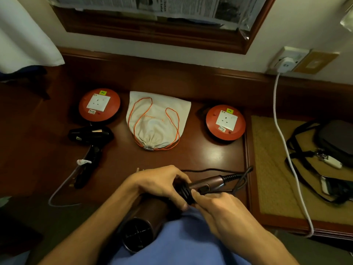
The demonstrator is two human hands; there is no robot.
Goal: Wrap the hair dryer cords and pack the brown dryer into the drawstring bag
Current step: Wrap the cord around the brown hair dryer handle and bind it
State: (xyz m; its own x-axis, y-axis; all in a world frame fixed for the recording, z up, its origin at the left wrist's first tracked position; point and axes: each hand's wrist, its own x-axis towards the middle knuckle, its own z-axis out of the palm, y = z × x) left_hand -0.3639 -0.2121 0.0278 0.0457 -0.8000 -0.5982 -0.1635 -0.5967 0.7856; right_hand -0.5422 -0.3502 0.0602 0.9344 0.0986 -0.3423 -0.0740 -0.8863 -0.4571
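Far left, on the dark wooden bench (210, 153): a black hair dryer (89, 138) lying flat, handle toward the near edge, a scrap of white tape (83, 162) beside the handle, a pale cord (63, 188) looping off toward the bench edge. Just behind it, a round red socket reel (99, 105) with a white socket face and a small yellow label. Centre of the bench, between two reels: a white drawstring bag (158, 119), flat, mouth cinched shut toward the near side, orange drawstrings (172, 129) looped loose over the cloth. In the foreground, a left hand (160, 185) curled over the joint of the brown hair dryer (145, 226), fingers wrapped round the dark cord coils (186, 192) at the base of the handle. Barrel of that dryer low against a blue garment (181, 240), grille end toward the camera, handle (208, 183) angled up and right. Right hand (219, 209) just beside the left, fingertips pinching the same coils. Black cord (215, 170) running off the handle tip, trailing across the bench behind both hands. Further right, a second red socket reel (225, 122). Far right, a woven mat (271, 169) bearing a black strapped pouch (334, 142), and a white cable (280, 134) dropping from a wall plug (285, 65).
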